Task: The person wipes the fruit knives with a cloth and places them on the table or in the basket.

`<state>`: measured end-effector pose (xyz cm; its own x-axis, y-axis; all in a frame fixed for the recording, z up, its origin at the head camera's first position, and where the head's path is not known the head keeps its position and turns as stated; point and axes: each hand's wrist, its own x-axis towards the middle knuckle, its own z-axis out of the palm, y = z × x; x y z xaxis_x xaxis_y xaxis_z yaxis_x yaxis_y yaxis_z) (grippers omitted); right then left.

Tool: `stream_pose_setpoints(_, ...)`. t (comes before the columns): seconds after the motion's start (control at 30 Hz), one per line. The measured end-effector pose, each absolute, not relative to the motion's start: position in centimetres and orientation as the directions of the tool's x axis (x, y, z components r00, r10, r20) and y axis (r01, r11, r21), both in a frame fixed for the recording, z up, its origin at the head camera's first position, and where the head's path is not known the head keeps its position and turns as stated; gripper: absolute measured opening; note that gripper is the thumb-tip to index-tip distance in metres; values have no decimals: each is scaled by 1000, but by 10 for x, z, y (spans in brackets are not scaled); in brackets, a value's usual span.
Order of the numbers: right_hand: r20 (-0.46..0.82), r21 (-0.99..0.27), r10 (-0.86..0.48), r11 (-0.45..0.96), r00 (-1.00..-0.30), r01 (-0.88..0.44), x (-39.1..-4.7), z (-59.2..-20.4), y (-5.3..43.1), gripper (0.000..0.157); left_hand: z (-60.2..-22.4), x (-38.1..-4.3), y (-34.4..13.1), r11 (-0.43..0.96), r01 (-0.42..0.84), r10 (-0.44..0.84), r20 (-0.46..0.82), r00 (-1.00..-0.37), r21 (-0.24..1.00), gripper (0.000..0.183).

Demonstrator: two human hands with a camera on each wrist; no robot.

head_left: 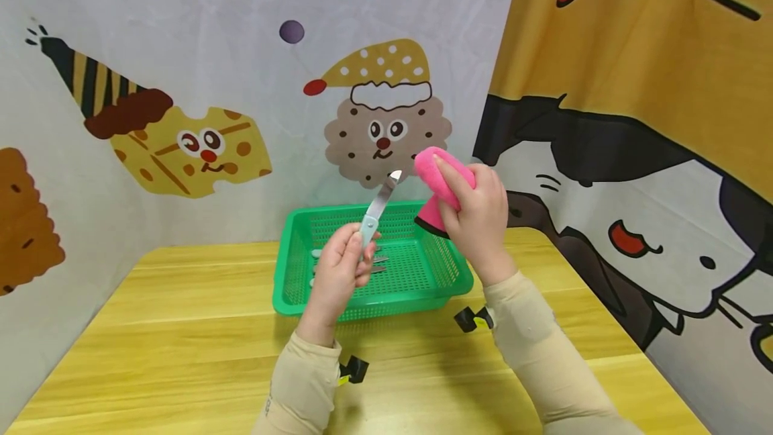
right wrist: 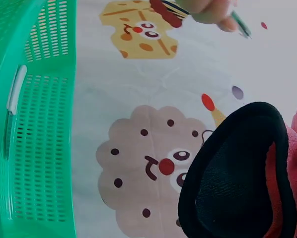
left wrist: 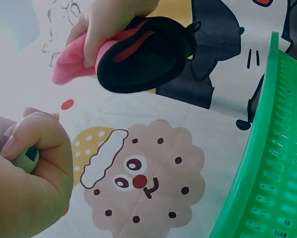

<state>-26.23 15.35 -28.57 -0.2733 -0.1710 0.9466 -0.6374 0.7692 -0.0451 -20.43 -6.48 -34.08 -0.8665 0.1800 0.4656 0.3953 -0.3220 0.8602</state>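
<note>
My left hand [head_left: 339, 262] grips the pale green handle of a folding knife [head_left: 378, 205]. Its metal blade points up and to the right, above the basket, with a bright glint near the tip. My right hand [head_left: 485, 217] squeezes a pink plush cleaning mitt [head_left: 436, 170] just right of the blade; blade and mitt are apart. In the left wrist view, the mitt's black-edged opening [left wrist: 138, 62] and dark lining show. Below both hands stands a green plastic basket [head_left: 449, 297], where several more knives [head_left: 379, 268] lie, partly hidden behind my left hand.
The basket rests on a yellow wood-grain table [head_left: 181, 327]. Behind the table hangs a pale curtain [head_left: 241, 39] with cartoon prints, and a yellow, black and white one [head_left: 634, 52] closes off the right side.
</note>
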Motion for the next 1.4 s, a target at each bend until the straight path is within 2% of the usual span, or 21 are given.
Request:
stream_pose_setpoints(0.37,960,-38,-170,708,-223,-705,-253,-291,148,41,-341,-205,-70,-318,399,152,461,-874,860,32)
stream_pose_setpoints(0.77,908,65,-362,621,-213,-781,-233,-304,123,46,-343,-207,-71,-341,397,145,465,-874,852,33)
stream_pose_setpoints(0.97,892,70,-402,570,-205,-819,-227,-312,111,50,-345,-208,-70,-335,444,147,511,-847,831,23)
stream_pose_setpoints(1.13,862,41,-434,573,-261,-818,-226,-316,105,48,-345,-209,-68,-358,470,161,549,-820,807,20)
stream_pose_setpoints(1.27,831,3,-454,583,-323,-812,-227,-318,103,46,-346,-210,-69,-360,462,164,542,-824,811,20)
stream_pose_setpoints(1.4,822,-4,-458,589,-337,-808,-228,-317,102,46,-346,-210,-69,-354,464,157,541,-826,812,22)
